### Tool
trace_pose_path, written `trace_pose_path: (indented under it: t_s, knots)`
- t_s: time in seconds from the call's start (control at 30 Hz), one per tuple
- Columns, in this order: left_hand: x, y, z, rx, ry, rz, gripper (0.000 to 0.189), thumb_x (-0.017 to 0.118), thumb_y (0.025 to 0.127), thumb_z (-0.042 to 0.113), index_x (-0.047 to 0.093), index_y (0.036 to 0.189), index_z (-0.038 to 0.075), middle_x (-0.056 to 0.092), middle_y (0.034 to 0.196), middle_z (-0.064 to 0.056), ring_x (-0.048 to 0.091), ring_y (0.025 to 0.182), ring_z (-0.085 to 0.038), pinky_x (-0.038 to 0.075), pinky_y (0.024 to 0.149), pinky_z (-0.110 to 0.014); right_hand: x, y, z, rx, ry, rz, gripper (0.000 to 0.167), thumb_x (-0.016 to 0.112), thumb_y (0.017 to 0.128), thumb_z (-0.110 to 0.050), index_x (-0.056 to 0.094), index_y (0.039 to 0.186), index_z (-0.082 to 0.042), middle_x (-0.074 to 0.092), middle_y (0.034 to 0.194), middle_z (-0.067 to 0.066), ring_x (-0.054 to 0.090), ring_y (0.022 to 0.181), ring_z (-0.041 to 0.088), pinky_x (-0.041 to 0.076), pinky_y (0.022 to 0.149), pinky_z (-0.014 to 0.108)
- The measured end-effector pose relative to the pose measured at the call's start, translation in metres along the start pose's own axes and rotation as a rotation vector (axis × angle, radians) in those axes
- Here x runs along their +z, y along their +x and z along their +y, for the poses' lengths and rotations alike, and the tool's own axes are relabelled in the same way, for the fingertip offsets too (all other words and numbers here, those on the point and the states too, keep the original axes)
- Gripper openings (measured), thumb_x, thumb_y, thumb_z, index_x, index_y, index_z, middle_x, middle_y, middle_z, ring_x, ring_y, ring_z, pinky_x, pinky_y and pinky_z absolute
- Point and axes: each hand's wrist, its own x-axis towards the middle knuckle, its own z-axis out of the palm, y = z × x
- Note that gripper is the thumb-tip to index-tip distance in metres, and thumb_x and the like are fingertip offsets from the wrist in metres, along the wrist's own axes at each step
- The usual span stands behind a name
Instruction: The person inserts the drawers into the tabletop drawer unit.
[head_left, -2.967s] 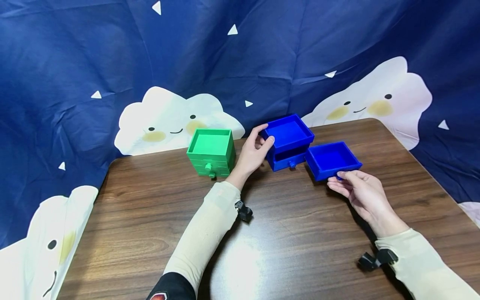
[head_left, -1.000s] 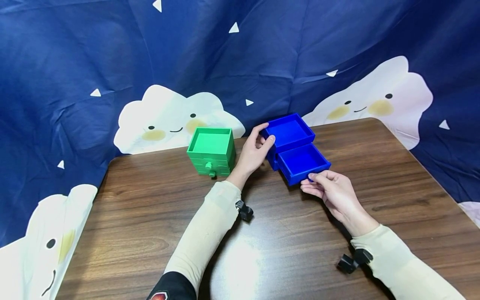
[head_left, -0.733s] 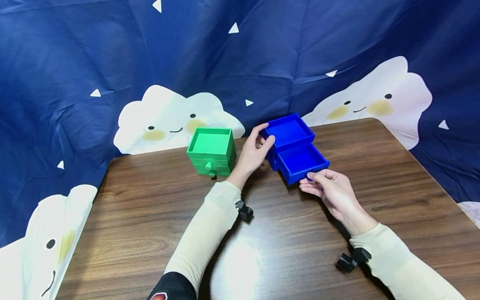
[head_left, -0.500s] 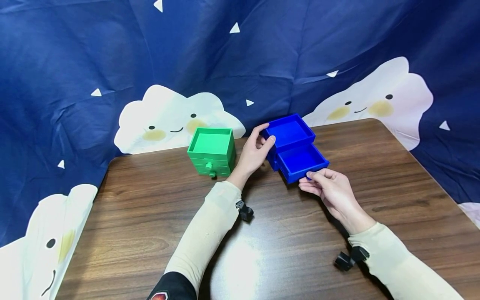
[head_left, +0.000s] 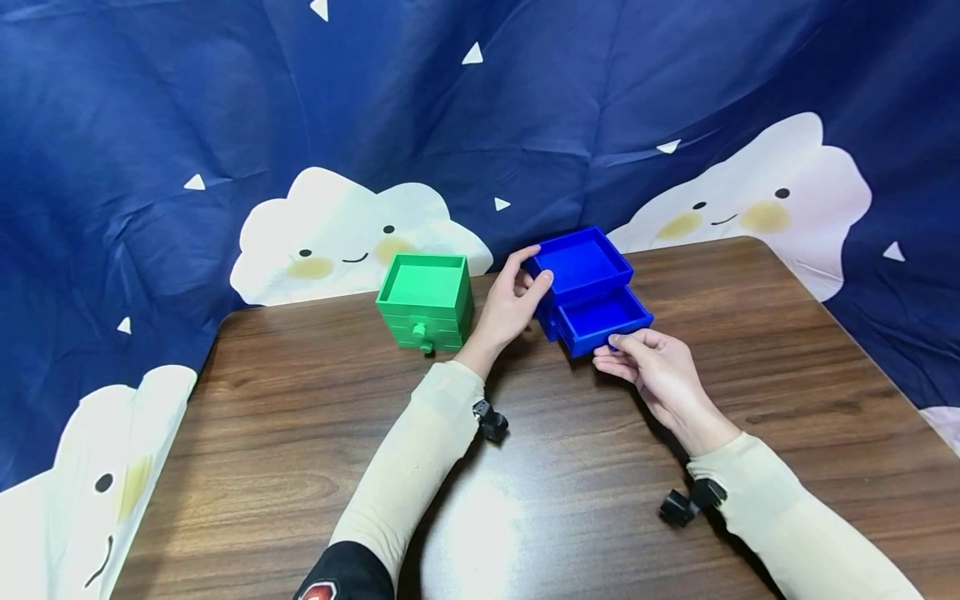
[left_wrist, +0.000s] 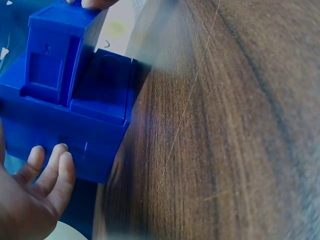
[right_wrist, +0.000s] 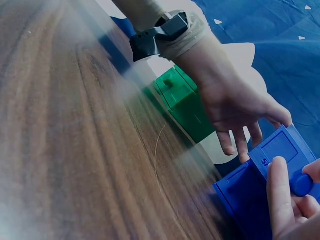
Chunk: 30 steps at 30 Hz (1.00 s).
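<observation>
A blue mini drawer cabinet [head_left: 581,262] with a shallow tray top stands toward the back of the table. Its blue drawer [head_left: 604,317], with nothing inside, sits partway in the upper slot and juts out at the front. My right hand [head_left: 667,375] pinches the round knob [right_wrist: 301,184] on the drawer's front between thumb and fingers. My left hand [head_left: 501,312] holds the cabinet by its left side, thumb and index finger at the top edge. Its other fingers [left_wrist: 62,175] show curled beside the cabinet wall in the left wrist view. The lower drawer is mostly hidden from the head view.
A green drawer cabinet [head_left: 423,304] with two knobs stands to the left, close by my left wrist, its drawers pushed in. Behind the wooden table [head_left: 300,450] hangs a dark blue cloth [head_left: 420,92] with smiling clouds.
Three seconds ago the drawer was out, to the right of the cabinet. My right hand has brought it left into the upper slot and slid it further in. The left hand has stayed put.
</observation>
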Motion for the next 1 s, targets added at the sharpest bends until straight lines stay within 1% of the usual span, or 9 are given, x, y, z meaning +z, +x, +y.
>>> trace_pose_path:
  t_s: [0.2, 0.5, 0.8, 1.0]
  knots:
    - [0.001, 0.000, 0.000, 0.014, 0.009, 0.005, 0.050, 0.065, 0.109, 0.030, 0.053, 0.157, 0.023, 0.049, 0.100, 0.005, 0.049, 0.079, -0.009, 0.044, 0.074, -0.023, 0.004, 0.008, 0.002, -0.003, 0.029, 0.010, 0.027, 0.057, 0.105, 0.006, 0.068, 0.083, -0.002, 0.080, 0.080, 0.009, 0.082, 0.077, 0.017, 0.065, 0.080, 0.032]
    - [0.000, 0.000, 0.001, 0.028, 0.018, 0.006, 0.050, 0.065, 0.109, 0.028, 0.053, 0.157, 0.022, 0.049, 0.101, 0.004, 0.049, 0.080, -0.009, 0.043, 0.075, -0.022, 0.009, 0.019, 0.002, -0.016, 0.034, 0.019, 0.026, 0.059, 0.106, 0.004, 0.068, 0.082, -0.002, 0.080, 0.079, 0.010, 0.082, 0.076, 0.017, 0.065, 0.079, 0.031]
    - [0.000, 0.001, 0.002, 0.030, 0.025, 0.004, 0.050, 0.064, 0.109, 0.029, 0.053, 0.157, 0.021, 0.050, 0.101, 0.002, 0.049, 0.078, -0.009, 0.043, 0.075, -0.022, 0.012, 0.030, 0.000, -0.014, 0.044, 0.015, 0.023, 0.059, 0.106, 0.004, 0.068, 0.084, -0.001, 0.080, 0.080, 0.010, 0.082, 0.076, 0.017, 0.065, 0.080, 0.030]
    - [0.000, 0.000, 0.002, 0.027, 0.026, 0.005, 0.050, 0.065, 0.109, 0.028, 0.053, 0.157, 0.021, 0.050, 0.100, 0.003, 0.048, 0.077, -0.009, 0.043, 0.073, -0.023, 0.014, 0.037, 0.000, -0.013, 0.061, 0.007, 0.025, 0.058, 0.106, 0.005, 0.070, 0.085, -0.001, 0.080, 0.080, 0.011, 0.082, 0.076, 0.017, 0.065, 0.079, 0.030]
